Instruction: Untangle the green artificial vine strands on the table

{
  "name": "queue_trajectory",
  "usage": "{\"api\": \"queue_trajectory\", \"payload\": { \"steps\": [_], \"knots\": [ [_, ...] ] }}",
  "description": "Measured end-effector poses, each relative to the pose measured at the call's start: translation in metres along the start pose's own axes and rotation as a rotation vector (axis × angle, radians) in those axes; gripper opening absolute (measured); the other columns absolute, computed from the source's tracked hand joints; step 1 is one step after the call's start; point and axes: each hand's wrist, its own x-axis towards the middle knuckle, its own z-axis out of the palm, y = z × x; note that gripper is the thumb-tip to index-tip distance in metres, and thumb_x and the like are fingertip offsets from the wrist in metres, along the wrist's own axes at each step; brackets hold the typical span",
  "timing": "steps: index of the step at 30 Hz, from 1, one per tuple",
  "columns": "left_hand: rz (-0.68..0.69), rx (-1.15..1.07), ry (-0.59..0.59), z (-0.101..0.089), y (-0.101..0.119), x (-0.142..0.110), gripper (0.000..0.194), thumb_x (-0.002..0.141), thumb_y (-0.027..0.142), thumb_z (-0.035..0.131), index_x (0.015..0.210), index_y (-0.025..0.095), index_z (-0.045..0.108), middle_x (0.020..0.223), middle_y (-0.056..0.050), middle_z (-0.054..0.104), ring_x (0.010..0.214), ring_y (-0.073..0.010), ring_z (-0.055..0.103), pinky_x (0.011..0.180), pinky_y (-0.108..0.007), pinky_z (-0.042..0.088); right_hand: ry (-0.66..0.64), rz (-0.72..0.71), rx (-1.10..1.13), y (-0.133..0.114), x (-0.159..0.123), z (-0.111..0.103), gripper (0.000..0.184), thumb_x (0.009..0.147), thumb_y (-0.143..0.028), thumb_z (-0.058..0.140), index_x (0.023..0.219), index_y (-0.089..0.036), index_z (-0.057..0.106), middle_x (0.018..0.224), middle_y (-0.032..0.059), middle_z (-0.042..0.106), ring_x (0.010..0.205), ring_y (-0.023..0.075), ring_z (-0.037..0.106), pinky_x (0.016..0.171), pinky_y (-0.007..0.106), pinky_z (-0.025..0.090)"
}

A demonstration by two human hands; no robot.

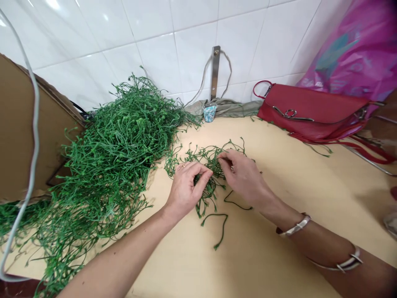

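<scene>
Thin green stems with small budded tips, looking like artificial plant stems, lie in a loose small pile [203,155] on the table. My left hand [190,184] is at the left of this pile, thumb and forefinger pinched together on a stem. Just to its right, my right hand [240,171] pinches among the same stems, its fingertips close to those of the left. Part of the pile is hidden under both hands. Nearer to me lies a single loose stem [223,229] by itself.
A large heap of green stems [124,136] fills the left side, beside a cardboard box [25,136]. A grey cable [35,124] hangs in front of the box. At the back stand a small blue-white cup [209,112], a red handbag [313,107] and a purple plastic bag [359,54].
</scene>
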Motion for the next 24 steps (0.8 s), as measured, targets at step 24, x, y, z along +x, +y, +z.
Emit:
{"api": "queue_trajectory", "payload": {
  "steps": [24],
  "knots": [
    [-0.139,-0.202,0.124,-0.005,-0.011,-0.001,0.02,0.099,0.031,0.054,0.084,0.019,0.06,0.08,0.0,0.063,0.079,-0.0142,0.058,0.078,-0.026,0.043,0.205,-0.221,-0.253,0.025,0.003,-0.024,0.027,0.098,-0.017,0.045,0.097,-0.025,0.071,0.095,0.0064,0.075,0.098,0.0253,0.066,0.088,0.042,0.048]
  ]
}}
